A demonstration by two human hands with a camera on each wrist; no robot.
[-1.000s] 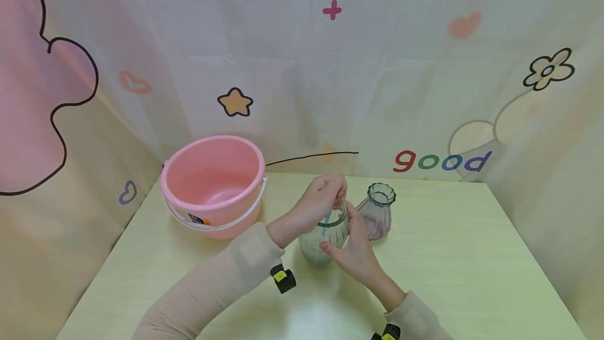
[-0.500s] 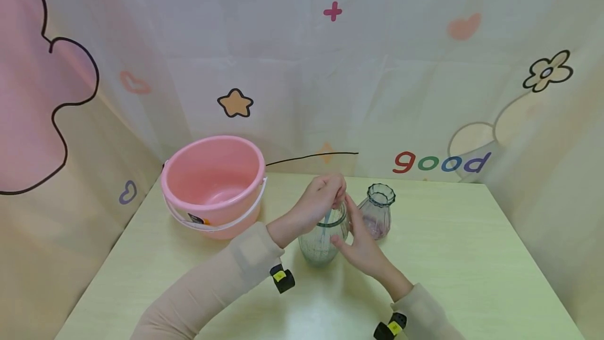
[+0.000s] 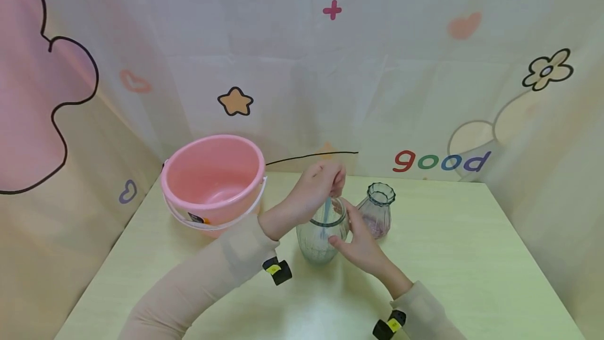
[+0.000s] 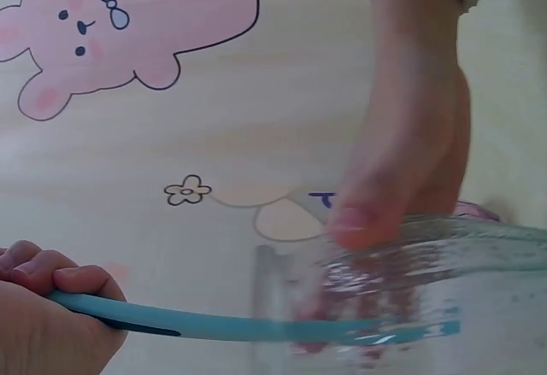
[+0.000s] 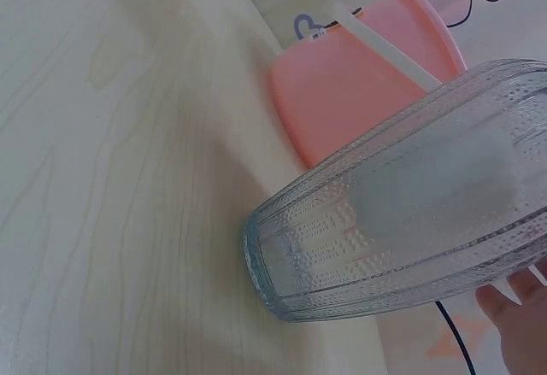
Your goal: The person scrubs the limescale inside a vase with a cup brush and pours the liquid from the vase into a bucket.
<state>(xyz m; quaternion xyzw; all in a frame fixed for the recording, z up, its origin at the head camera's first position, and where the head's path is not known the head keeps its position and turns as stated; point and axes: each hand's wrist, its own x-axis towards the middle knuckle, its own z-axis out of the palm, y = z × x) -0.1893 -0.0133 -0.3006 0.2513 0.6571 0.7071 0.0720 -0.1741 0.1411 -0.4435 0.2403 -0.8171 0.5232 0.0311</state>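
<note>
A clear ribbed glass vase (image 3: 313,245) stands slightly tilted on the table in the head view and fills much of the right wrist view. My right hand (image 3: 363,248) holds it by the right side near the rim, thumb in front and fingers behind. Above its mouth, my left hand (image 3: 317,189) grips a slim blue toothbrush (image 4: 205,327) with a dark underside to its handle. The toothbrush runs down through the mouth, and its far end shows blurred through the glass in the left wrist view.
Just right of the held vase is a second, purplish glass vase (image 3: 377,214) with a scalloped rim. At the back left of the table (image 3: 472,256) sits a pink bucket (image 3: 212,177) with a white handle. A printed curtain (image 3: 292,30) hangs behind.
My left hand has risen slightly, and more of the blue toothbrush shows above the vase's rim. My right thumb has slid rightward along the vase, while the bucket and second vase stay put.
</note>
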